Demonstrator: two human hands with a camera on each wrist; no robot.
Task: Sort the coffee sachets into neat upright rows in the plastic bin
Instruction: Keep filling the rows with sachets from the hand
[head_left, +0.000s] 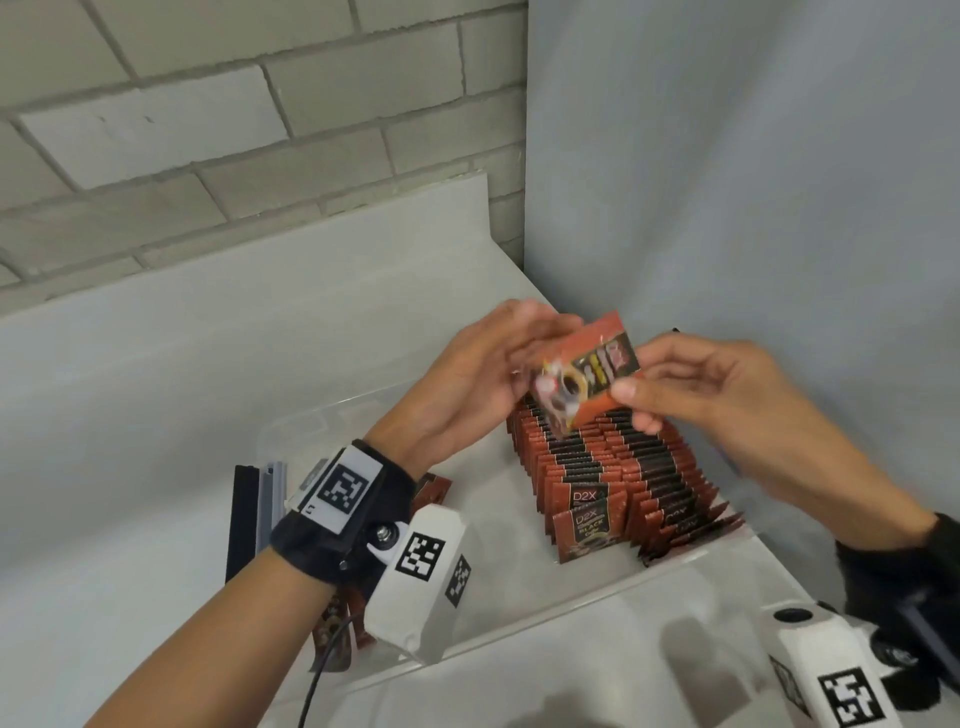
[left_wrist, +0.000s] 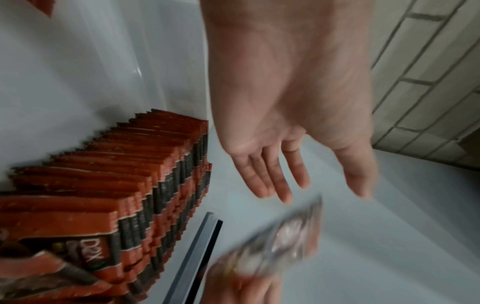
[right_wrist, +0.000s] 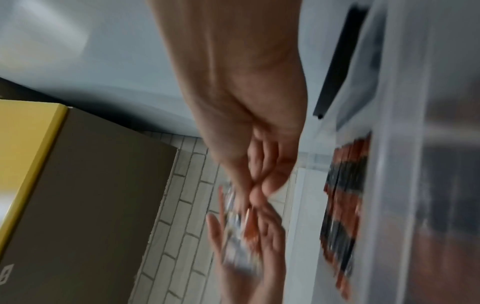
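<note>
A red and black coffee sachet (head_left: 587, 371) hangs above the clear plastic bin (head_left: 597, 584). My right hand (head_left: 636, 402) pinches its lower right corner between thumb and fingers. My left hand (head_left: 524, 353) is beside its left edge; in the left wrist view that hand (left_wrist: 298, 185) shows straight, spread fingers with the blurred sachet (left_wrist: 283, 236) just beyond them. Two upright rows of sachets (head_left: 613, 467) fill the bin's right side. The right wrist view is blurred: my right hand (right_wrist: 255, 189) pinches the sachet (right_wrist: 239, 226).
Loose sachets (head_left: 337, 623) lie in the bin's left part, under my left wrist. Black and grey strips (head_left: 254, 514) stand against the bin's left outer wall. A brick wall is behind, a white wall to the right. A cardboard box (right_wrist: 78, 185) shows in the right wrist view.
</note>
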